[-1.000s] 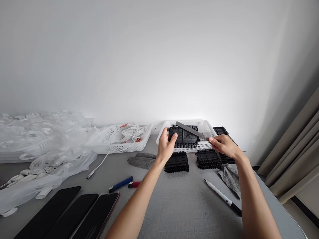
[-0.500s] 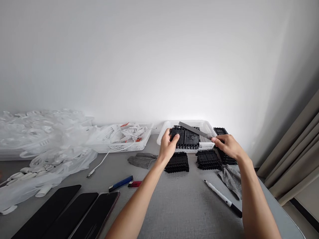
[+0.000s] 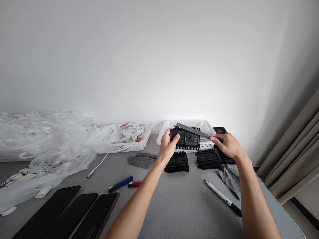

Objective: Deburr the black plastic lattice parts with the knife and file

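Your left hand [image 3: 168,144] has the black slotted panel [image 3: 186,138] by its left end, thumb flat on the face; that grip is pinching the panel. Panel is off the table [image 3: 179,205], in front of the right white basket [image 3: 205,146], covering part of it from here.

Your right hand [image 3: 228,146] has the grey flat bar [image 3: 191,129] by its right end, grip pinched on it, thumb on the near side. Bar slants across the panel's upper edge, far tip up and to the left — can't tell if it's actually touching.

Under the panel, on the table: a left black stack [image 3: 177,162], just right of your left wrist, and a middle black stack [image 3: 209,159] beside it with a gap between. A third black stack [image 3: 220,130] is partly hidden behind your right hand.

Near your right forearm: a crumpled grey cloth [image 3: 230,177] and a white marker [image 3: 218,193] with its black end close to the arm. Left of your left forearm: a dark grey cloth [image 3: 141,161], plus a blue lighter-like item [image 3: 121,184] and a red one [image 3: 134,184] — the red one's right end meets your arm in view.
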`<state>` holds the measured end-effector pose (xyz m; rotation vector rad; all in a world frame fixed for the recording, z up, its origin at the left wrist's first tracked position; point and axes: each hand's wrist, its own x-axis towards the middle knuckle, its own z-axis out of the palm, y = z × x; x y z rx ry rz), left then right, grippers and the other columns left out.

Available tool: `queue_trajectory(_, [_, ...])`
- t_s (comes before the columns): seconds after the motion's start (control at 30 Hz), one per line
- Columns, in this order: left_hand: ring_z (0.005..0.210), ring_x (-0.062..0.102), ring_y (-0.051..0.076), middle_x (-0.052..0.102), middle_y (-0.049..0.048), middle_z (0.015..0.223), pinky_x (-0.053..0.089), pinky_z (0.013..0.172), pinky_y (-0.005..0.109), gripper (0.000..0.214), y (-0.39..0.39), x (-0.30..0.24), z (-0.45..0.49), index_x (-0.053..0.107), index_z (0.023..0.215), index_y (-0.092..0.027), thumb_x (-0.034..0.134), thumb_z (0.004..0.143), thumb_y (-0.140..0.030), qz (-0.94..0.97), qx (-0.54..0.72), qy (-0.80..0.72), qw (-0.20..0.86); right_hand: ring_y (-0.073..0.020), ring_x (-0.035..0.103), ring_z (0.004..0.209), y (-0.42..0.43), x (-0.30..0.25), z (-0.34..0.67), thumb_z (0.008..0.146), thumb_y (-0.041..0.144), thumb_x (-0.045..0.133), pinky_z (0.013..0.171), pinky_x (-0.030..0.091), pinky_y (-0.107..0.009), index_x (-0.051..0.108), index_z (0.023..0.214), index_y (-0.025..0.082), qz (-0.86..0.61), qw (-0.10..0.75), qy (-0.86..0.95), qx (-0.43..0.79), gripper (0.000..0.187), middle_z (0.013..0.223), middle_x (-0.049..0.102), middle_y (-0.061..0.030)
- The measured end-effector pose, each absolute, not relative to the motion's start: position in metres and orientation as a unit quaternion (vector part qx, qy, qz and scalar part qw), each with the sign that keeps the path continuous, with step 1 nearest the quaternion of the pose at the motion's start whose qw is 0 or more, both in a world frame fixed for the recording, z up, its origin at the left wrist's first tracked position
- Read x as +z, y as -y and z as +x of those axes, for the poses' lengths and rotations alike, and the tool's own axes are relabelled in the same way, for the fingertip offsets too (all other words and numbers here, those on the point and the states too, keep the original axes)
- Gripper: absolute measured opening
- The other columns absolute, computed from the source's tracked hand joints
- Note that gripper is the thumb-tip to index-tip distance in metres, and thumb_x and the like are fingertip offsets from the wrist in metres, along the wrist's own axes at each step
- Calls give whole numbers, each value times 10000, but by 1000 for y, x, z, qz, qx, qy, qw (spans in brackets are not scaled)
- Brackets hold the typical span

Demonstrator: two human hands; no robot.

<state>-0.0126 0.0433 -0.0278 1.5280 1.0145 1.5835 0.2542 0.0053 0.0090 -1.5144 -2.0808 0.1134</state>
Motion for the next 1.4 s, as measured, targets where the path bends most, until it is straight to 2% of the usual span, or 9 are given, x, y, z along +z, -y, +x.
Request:
queue_trajectory(0.17, [802, 626, 190, 631, 2, 758, 469, 776, 291, 225, -39, -23, -12, 618, 979, -200, 671, 817, -348, 581, 625, -383, 353, -154, 388, 512, -6, 9, 239, 940, 701, 333, 554, 263, -286, 665, 803, 216, -552, 266, 789, 31, 604, 547, 475, -2])
queue_trajectory(0.37, [709, 605, 176, 588, -22, 675, 458, 692, 274, 216, -44, -22, -15, 615, 955, -199, 676, 778, -307, 546, 635, -402, 369, -147, 348, 528, -11, 4, 261, 933, 696, 364, 554, 260, -282, 505, 646, 215, -564, 285, 773, 59, 578, 535, 430, 11])
queue_trajectory(0.6, [752, 602, 173, 653, 7, 801, 447, 721, 279, 240, -42, -21, -12, 616, 964, -193, 668, 766, -318, 548, 651, -376, 367, -148, 358, 541, -12, 4, 252, 938, 657, 399, 557, 258, -280, 486, 656, 218, -541, 282, 789, 72, 528, 553, 433, 13])
queue_trajectory(0.8, [711, 582, 167, 623, -12, 743, 427, 690, 270, 229, -48, -24, -15, 600, 933, -199, 677, 751, -316, 540, 644, -402, 362, -132, 330, 526, -14, 1, 270, 932, 670, 400, 522, 247, -284, 380, 611, 218, -551, 308, 767, 116, 555, 545, 400, 18])
queue_trajectory(1.03, [767, 613, 170, 671, 17, 851, 456, 731, 275, 266, -46, -27, -15, 604, 996, -194, 675, 795, -353, 556, 662, -369, 341, -120, 322, 491, -13, 2, 246, 930, 668, 412, 515, 242, -290, 386, 594, 218, -511, 311, 787, 151, 562, 521, 384, 26])
queue_trajectory(1.27, [794, 634, 185, 669, 21, 851, 493, 737, 291, 277, -51, -29, -17, 577, 1012, -202, 663, 814, -376, 561, 667, -377, 315, -115, 342, 450, -17, -2, 258, 920, 693, 413, 496, 284, -284, 384, 558, 223, -505, 315, 755, 274, 594, 469, 419, 28])
queue_trajectory(1.4, [832, 646, 192, 687, 41, 920, 510, 776, 306, 306, -50, -29, -17, 588, 1030, -198, 672, 816, -399, 567, 676, -361, 301, -113, 362, 452, -12, 2, 247, 912, 696, 432, 494, 282, -276, 402, 547, 217, -494, 320, 764, 265, 604, 469, 425, 29])
